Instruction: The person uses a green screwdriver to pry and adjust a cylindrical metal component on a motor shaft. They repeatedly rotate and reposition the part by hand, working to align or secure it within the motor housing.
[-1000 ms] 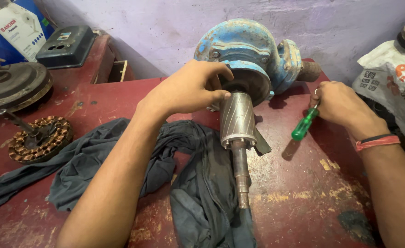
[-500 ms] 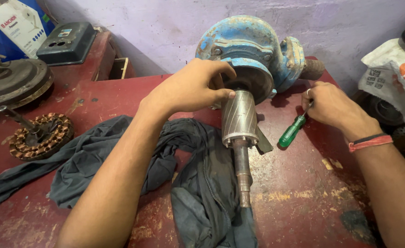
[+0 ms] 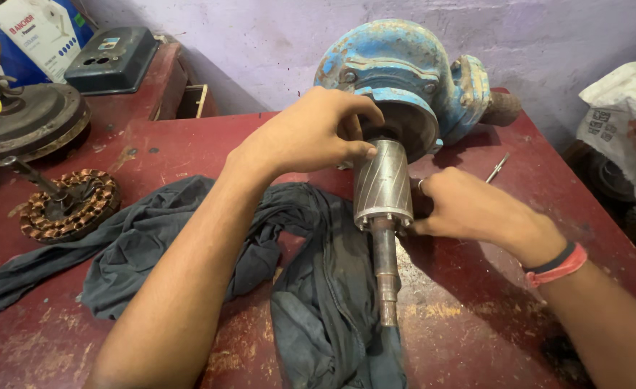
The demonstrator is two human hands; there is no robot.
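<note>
Head view: since a second ago the right hand (image 3: 469, 209) has let go of the green-handled screwdriver it was carrying at frame right and come in to the rotor (image 3: 383, 184); a thin metal tool (image 3: 498, 167) now lies on the tabletop (image 3: 188, 137) beyond it. Judging by that, both hands are now given over to the rotor alone. At frame centre the rotor lies with its upper end inside the mouth of the blue pump casing (image 3: 404, 72) and its shaft (image 3: 385, 274) pointing toward the lower edge, over a dark cloth (image 3: 181, 238). The left hand (image 3: 310, 133) grips the rotor's top from the left, fingers curled narrow around it; the right hand presses against its right side, fingers closed. A copper-wound stator (image 3: 69, 205) sits at mid left.
</note>
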